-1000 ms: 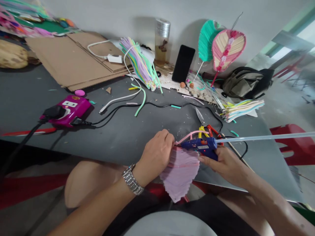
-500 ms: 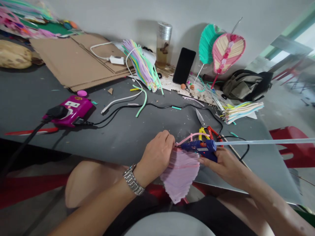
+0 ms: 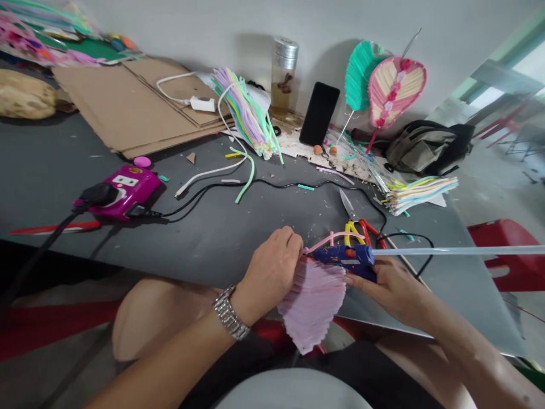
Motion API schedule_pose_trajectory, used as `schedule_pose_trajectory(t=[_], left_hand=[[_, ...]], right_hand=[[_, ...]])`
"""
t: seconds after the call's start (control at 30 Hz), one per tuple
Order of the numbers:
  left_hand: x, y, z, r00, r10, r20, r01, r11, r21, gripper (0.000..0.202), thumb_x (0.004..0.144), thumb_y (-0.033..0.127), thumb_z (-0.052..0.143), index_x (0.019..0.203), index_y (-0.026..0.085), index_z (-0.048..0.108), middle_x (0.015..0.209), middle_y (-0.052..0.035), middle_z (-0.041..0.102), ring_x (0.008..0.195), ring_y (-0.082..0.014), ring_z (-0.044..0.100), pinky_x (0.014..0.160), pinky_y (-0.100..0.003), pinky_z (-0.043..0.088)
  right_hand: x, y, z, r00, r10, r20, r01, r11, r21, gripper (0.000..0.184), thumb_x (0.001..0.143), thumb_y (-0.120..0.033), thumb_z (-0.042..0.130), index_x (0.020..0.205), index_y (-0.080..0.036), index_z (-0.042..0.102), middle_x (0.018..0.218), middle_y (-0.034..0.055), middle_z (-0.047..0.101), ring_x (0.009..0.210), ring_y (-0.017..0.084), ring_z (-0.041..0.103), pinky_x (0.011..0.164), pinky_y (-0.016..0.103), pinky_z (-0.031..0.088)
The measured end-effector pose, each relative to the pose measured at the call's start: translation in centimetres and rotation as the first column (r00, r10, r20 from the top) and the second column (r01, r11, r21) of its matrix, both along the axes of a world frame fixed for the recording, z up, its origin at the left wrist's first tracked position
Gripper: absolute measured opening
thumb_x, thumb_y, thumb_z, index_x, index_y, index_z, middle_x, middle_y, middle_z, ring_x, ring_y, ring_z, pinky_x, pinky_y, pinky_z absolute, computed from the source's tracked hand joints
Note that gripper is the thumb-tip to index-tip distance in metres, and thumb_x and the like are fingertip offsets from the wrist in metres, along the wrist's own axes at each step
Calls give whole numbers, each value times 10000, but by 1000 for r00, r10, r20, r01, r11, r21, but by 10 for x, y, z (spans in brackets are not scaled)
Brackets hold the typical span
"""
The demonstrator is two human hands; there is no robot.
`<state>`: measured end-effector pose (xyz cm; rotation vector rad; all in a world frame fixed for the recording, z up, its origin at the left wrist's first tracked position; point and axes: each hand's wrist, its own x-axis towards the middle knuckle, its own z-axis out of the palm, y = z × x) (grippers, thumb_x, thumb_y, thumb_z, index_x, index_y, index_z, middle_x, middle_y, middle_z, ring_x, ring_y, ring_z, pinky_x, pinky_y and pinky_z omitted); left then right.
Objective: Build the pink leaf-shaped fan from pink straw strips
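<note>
My left hand (image 3: 276,258), a metal watch on its wrist, is closed on the upper left edge of a pale pink-lilac leaf-shaped fan (image 3: 313,307). In my right hand (image 3: 395,287) is a blue hot glue gun (image 3: 351,257), its fingers wrapped round the handle. The gun's nozzle points left at the fan's top edge, close to my left fingertips. A long clear glue stick (image 3: 460,250) sticks out of its back. One pink pipe cleaner (image 3: 336,236) curves from my left fingers over the gun. The exact contact at the nozzle is hidden.
Scissors (image 3: 349,207) and red-handled pliers (image 3: 372,233) lie just beyond the gun. A black cord (image 3: 276,184) runs to a purple power socket (image 3: 128,190) at left. Pipe cleaner bundles (image 3: 247,116), cardboard (image 3: 128,108), a phone (image 3: 319,113), a bottle (image 3: 284,74) and finished fans (image 3: 395,91) stand farther back.
The glue gun's back end has dipped slightly, with the glue stick a little lower. My left hand and the fan hold almost the same place.
</note>
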<state>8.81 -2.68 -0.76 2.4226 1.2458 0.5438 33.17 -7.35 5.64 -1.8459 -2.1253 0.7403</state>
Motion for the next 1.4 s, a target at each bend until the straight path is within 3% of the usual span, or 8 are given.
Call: schedule_pose_trajectory(t=[0.1, 0.23, 0.53, 0.63, 1.0, 1.13, 1.23, 1.4], left_hand=[[0, 0, 0, 1000, -2, 10, 2, 1000, -7, 189, 1038, 136, 415, 937, 189, 565, 979, -68, 583, 895, -230, 531, 803, -379, 456], [0, 0, 0, 1000, -1, 14, 1, 1000, -16, 210, 1039, 120, 396, 932, 184, 566, 973, -68, 578, 892, -231, 527, 797, -379, 455], [-1, -1, 1, 1000, -8, 26, 8, 1000, 3, 224, 1060, 163, 380, 928, 188, 559, 979, -71, 572, 892, -229, 520, 802, -378, 449], [-1, -1, 1, 1000, -10, 23, 10, 1000, -15, 217, 1054, 151, 389, 915, 189, 552, 981, -72, 569, 887, -226, 516, 796, -372, 447], [-1, -1, -1, 1000, -9, 0, 9, 1000, -14, 188, 1040, 126, 414, 936, 181, 560, 990, -69, 561, 896, -231, 509, 802, -381, 451], [-1, -1, 0, 1000, -10, -11, 10, 1000, -25, 162, 1015, 95, 444, 938, 177, 560, 997, -69, 559, 902, -232, 509, 808, -380, 454], [-1, 0, 1, 1000, -13, -13, 12, 999, -38, 172, 1015, 91, 436, 938, 176, 564, 1000, -73, 561, 901, -233, 509, 811, -382, 457], [0, 0, -1, 1000, -13, -16, 12, 999, -32, 179, 1020, 94, 429, 951, 176, 573, 1006, -76, 566, 906, -235, 511, 817, -382, 463]], right_hand=[[2, -1, -1, 1000, 19, 18, -18, 1000, -10, 581, 945, -596, 587, 483, -251, 508, 572, 39, 594, 592, 195, 588, 582, 338, 448], [3, -3, -2, 998, 52, 37, -52, 999, -10, 546, 967, -576, 575, 521, -260, 560, 493, 12, 505, 540, 189, 532, 582, 344, 427], [5, -9, -1, 998, 68, -1, -68, 997, 29, 395, 981, -574, 579, 860, -267, 796, 491, -17, 505, 547, 188, 566, 628, 323, 489], [8, -9, -1, 997, 80, 9, -81, 995, 57, 395, 993, -553, 570, 926, -244, 807, 530, -12, 565, 565, 182, 590, 628, 312, 499], [5, -7, 1, 989, 143, 24, -144, 989, 41, 395, 1026, -498, 547, 856, -224, 776, 669, 8, 691, 608, 169, 638, 638, 298, 525], [5, -6, 1, 990, 136, 30, -137, 990, 35, 375, 1025, -505, 544, 971, -228, 791, 729, 19, 716, 691, 191, 677, 708, 313, 543], [5, -6, 1, 993, 100, 64, -101, 995, 17, 423, 1006, -543, 553, 845, -225, 781, 677, 26, 681, 700, 211, 681, 702, 328, 534], [3, -4, 1, 998, 36, 42, -37, 999, 14, 510, 960, -556, 579, 570, -230, 615, 644, 37, 637, 665, 203, 644, 639, 325, 506]])
